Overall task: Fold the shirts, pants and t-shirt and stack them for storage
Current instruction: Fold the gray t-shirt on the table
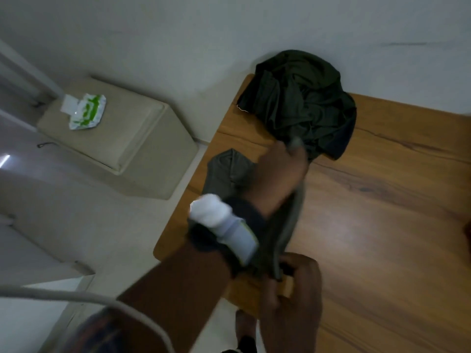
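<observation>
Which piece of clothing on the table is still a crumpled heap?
The dark green garment at the table's far edge by the wall; the grey garment is stretched between both hands, left hand and right hand.

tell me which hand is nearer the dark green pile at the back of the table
Left. The left hand grips grey cloth right at the front edge of the dark green pile; the right hand holds the cloth's other end at the table's near edge.

Crumpled dark green clothes pile (298,103) blocks far corner of wooden table (382,212). Grey garment (229,169), stretched between both hands, occupies left edge. Broad bare wood right of these offers open passage.
</observation>
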`<state>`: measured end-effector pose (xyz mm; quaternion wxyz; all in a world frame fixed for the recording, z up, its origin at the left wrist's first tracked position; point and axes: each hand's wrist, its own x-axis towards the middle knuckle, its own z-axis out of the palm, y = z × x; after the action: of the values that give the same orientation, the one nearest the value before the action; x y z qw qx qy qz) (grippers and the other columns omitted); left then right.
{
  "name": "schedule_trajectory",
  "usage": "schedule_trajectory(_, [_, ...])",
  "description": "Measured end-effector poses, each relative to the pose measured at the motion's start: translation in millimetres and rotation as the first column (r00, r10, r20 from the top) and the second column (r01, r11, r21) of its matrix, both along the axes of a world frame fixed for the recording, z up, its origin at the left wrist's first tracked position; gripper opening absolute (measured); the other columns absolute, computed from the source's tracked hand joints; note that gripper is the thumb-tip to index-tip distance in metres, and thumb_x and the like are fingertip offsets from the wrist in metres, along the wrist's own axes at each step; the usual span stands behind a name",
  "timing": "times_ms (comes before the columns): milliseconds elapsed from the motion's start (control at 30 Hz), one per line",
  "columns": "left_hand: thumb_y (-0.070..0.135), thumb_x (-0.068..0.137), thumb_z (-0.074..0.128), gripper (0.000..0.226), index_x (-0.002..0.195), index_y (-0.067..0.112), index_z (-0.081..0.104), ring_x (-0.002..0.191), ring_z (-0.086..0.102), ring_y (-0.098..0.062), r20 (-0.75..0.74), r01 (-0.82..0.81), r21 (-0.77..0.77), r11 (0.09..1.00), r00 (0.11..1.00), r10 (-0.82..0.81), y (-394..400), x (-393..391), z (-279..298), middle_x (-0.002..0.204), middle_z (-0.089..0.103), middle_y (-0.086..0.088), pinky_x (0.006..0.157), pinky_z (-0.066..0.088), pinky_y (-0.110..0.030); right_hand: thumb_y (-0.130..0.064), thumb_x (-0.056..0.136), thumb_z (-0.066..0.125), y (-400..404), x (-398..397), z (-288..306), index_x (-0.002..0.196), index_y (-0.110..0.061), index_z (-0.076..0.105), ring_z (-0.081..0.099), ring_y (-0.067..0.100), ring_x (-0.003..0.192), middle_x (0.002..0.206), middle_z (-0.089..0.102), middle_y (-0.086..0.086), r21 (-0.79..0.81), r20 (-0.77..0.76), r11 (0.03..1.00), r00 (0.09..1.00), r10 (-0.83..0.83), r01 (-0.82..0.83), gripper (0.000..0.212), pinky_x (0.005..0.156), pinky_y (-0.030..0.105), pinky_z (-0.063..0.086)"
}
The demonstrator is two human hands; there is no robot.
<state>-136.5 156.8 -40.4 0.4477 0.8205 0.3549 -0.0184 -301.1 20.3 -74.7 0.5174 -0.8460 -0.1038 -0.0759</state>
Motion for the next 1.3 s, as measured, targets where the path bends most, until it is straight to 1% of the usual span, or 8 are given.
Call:
schedule_trajectory(267, [0.030,0.095,0.054,0.019,0.083,0.014,0.054,0.066,0.060,-0.021,-0.154,-0.181,-0.146,0.973,0.975,0.158,146.0,-67.3,-31.7,0.076,0.062,-0.003,0.062,0.047,-0.033,-0.048,0.084,0.057,96.2,-33.9,-13.9,0.098,-0.033,0.061,0.055,0.017,0.082,0.092,0.060,-0.009,-0.494,-0.046,0.762,0.888,0.457,-0.418,0.021,0.078,0.037,0.045])
schedule_trajectory(467, [0.025,0.099,0.055,0.039,0.136,0.012,0.055,0.118,0.059,-0.029,0.248,-0.001,0.376,0.926,0.964,-0.100,121.0,-102.0,-61.6,0.130,0.062,-0.013,0.102,0.048,-0.043,-0.044,0.100,0.042,72.7,-16.3,-34.7,0.101,-0.031,0.066,0.056,0.021,0.099,0.107,0.063,-0.004,-0.471,-0.067,0.849,0.969,0.238,-0.241,0.027,0.087,0.042,0.051])
schedule_trajectory(567, [0.046,0.107,0.038,0.051,0.153,0.026,0.047,0.145,0.043,-0.030,-0.016,0.395,0.543,0.741,0.887,-0.461,96.2,-111.6,-93.4,0.155,0.050,-0.008,0.119,0.037,-0.052,-0.055,0.099,0.033,75.3,-10.8,-53.6,0.133,-0.019,0.061,0.045,0.033,0.132,0.144,0.054,0.012,-0.608,-0.135,0.761,0.974,0.182,-0.227,0.057,0.112,0.050,0.039])
schedule_trajectory(733, [0.068,0.103,0.019,0.071,0.165,0.033,0.020,0.160,0.011,-0.032,-0.273,0.506,0.601,0.619,0.858,-0.436,108.6,-121.0,-125.7,0.174,0.014,-0.004,0.125,0.013,-0.060,-0.071,0.089,0.045,68.1,-26.0,-87.4,0.154,-0.010,0.040,0.033,0.038,0.148,0.162,0.032,0.019,-0.723,-0.235,0.550,0.897,0.374,-0.418,0.089,0.112,0.059,0.025])
schedule_trajectory(867, [0.060,0.100,0.036,0.066,0.160,0.031,0.037,0.155,0.024,-0.040,-0.216,0.431,0.653,0.623,0.894,-0.392,105.1,-112.1,-123.9,0.170,0.025,-0.010,0.120,0.025,-0.062,-0.063,0.094,0.042,71.7,-15.9,-65.5,0.138,-0.016,0.059,0.052,0.037,0.131,0.145,0.053,0.017,-0.583,-0.135,0.794,0.984,0.118,-0.175,0.066,0.102,0.051,0.044])
schedule_trajectory(1000, [0.051,0.091,0.052,0.079,0.163,0.038,0.020,0.154,0.027,-0.035,-0.252,0.616,0.634,0.467,0.736,-0.629,113.1,-65.6,-103.3,0.169,0.029,-0.002,0.123,0.017,-0.060,-0.070,0.065,0.058,81.3,0.6,-47.5,0.123,-0.020,0.056,0.067,0.030,0.089,0.102,0.066,0.004,-0.586,-0.471,0.808,0.840,-0.271,-0.068,0.076,0.073,0.047,0.050])
schedule_trajectory(1133, [0.059,0.078,0.061,0.104,0.164,0.038,0.007,0.142,0.043,-0.035,-0.416,0.793,0.439,0.422,0.596,-0.687,138.2,-26.6,-90.1,0.160,0.039,-0.005,0.113,0.033,-0.053,-0.051,0.087,0.060,81.0,10.4,-47.1,0.136,-0.027,0.038,0.053,0.019,0.127,0.131,0.058,-0.006,-0.476,-0.758,0.859,0.584,-0.291,-0.189,0.059,0.104,0.041,0.033])
schedule_trajectory(1300, [0.033,0.075,0.086,0.062,0.131,0.033,0.059,0.124,0.061,-0.021,-0.373,0.846,0.119,0.520,0.523,-0.766,154.2,-15.1,-78.7,0.133,0.064,0.006,0.097,0.043,-0.028,-0.034,0.101,0.047,55.6,29.2,-44.5,0.127,-0.020,0.063,0.056,0.021,0.127,0.136,0.062,0.003,-0.298,-0.866,0.941,0.460,-0.196,-0.160,0.033,0.106,0.029,0.042])
